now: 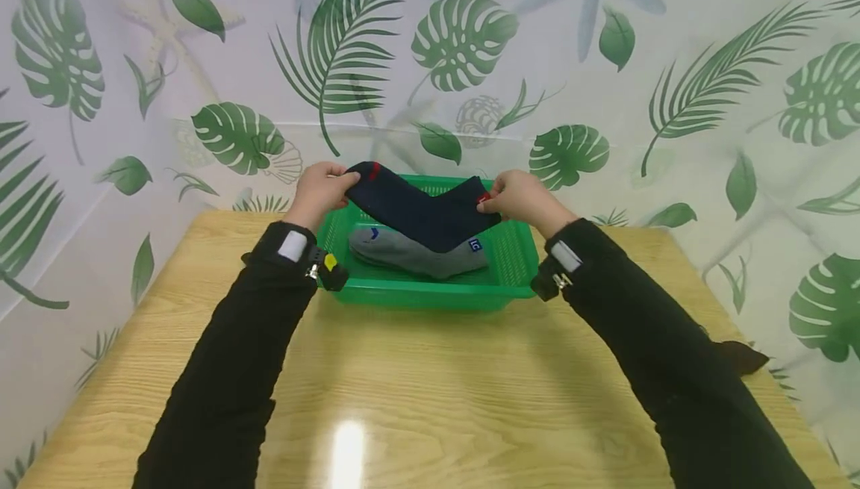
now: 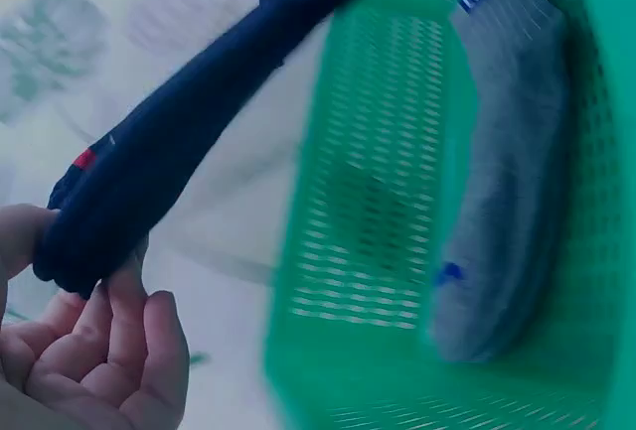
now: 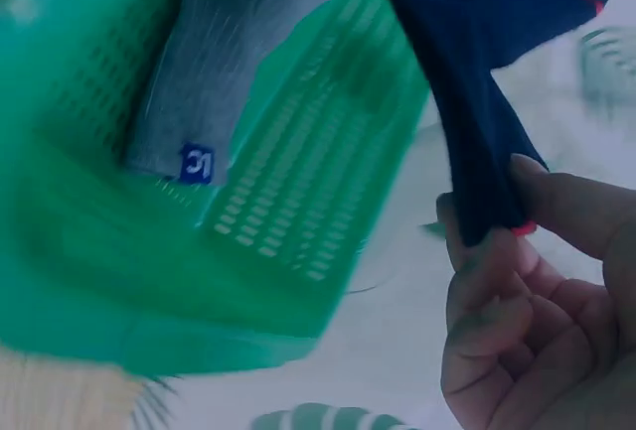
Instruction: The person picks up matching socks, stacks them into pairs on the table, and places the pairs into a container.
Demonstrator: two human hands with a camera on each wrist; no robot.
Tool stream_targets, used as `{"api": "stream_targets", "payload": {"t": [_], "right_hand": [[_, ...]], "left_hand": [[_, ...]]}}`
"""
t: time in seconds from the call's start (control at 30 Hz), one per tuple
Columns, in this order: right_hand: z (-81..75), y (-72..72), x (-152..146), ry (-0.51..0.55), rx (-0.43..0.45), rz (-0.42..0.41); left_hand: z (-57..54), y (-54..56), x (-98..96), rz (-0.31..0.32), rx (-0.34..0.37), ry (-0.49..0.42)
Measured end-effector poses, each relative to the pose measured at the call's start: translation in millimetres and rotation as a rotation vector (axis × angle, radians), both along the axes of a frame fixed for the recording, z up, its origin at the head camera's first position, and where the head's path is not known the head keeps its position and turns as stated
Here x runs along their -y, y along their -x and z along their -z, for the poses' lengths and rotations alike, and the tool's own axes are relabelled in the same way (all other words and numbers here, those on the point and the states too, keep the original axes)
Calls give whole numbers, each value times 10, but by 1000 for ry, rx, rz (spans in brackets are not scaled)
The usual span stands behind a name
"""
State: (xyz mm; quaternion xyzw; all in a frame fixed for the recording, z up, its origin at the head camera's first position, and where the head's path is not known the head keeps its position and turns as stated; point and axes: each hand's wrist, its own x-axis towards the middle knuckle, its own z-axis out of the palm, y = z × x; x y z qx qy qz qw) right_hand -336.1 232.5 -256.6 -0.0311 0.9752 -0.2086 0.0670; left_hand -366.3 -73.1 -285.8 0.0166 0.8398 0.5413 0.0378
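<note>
A navy sock (image 1: 423, 213) with red marks is stretched between both hands above the green basket (image 1: 430, 296). The left hand (image 1: 321, 189) pinches its toe end between thumb and fingers, as the left wrist view also shows. At the other end, the right hand (image 1: 522, 198) grips the cuff by a small red label. Its middle sags over a grey sock (image 1: 416, 256), which lies lengthwise inside the basket with a blue tag at one end. In the right wrist view, thumb and fingertips (image 3: 487, 261) press the navy cloth (image 3: 462, 82) together.
The basket stands on a light wooden table (image 1: 430, 384) near its back edge, close to a leaf-patterned wall covering (image 1: 463, 48). A dark brown object (image 1: 742, 357) lies at the table's right side, partly behind the right sleeve.
</note>
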Motion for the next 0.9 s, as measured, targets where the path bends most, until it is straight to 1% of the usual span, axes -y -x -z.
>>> {"api": "stream_targets", "payload": {"t": [0.07, 0.13, 0.2, 0.27, 0.3, 0.33, 0.4, 0.43, 0.5, 0.53, 0.57, 0.63, 0.67, 0.7, 0.73, 0.77, 0.83, 0.87, 0.9], "right_hand": [[78, 158, 48, -3, 28, 27], [160, 282, 84, 3, 62, 66], [235, 386, 121, 24, 106, 117], [307, 461, 147, 34, 158, 151], [346, 488, 150, 36, 189, 164], [383, 509, 148, 35, 220, 171], [450, 541, 134, 10, 284, 164], [478, 549, 118, -1, 309, 153], [525, 560, 89, -7, 358, 132], [547, 563, 74, -7, 378, 118], [565, 565, 61, -2, 393, 108], [598, 568, 37, 16, 410, 105], [613, 569, 29, 20, 415, 106], [627, 572, 24, 16, 415, 107], [639, 570, 23, 13, 413, 109], [651, 571, 25, 7, 410, 108], [676, 568, 40, -19, 409, 96], [693, 571, 48, -29, 410, 92], [715, 578, 58, -39, 411, 87]], "left_hand": [[112, 129, -63, -54, 13, 16], [219, 221, -122, -101, 27, 26], [318, 319, -162, -141, 28, 88], [413, 432, -191, -155, 30, 163], [464, 486, -208, -148, 32, 217], [602, 623, -204, -131, -2, 263], [782, 845, -212, -79, -14, 381], [891, 970, -212, -48, -17, 415], [1159, 1258, -215, -11, -42, 481], [1261, 1366, -210, 6, -34, 499], [1310, 1427, -221, 11, -4, 533], [1458, 1558, -212, 2, 10, 542], [1509, 1596, -215, -14, 5, 553], [1527, 1597, -214, -24, 17, 554], [1498, 1561, -213, -18, 46, 551], [1496, 1543, -222, -23, 57, 557], [1519, 1533, -234, -28, 54, 588], [1543, 1534, -238, -15, 56, 605], [1574, 1561, -242, 8, 92, 622]]}}
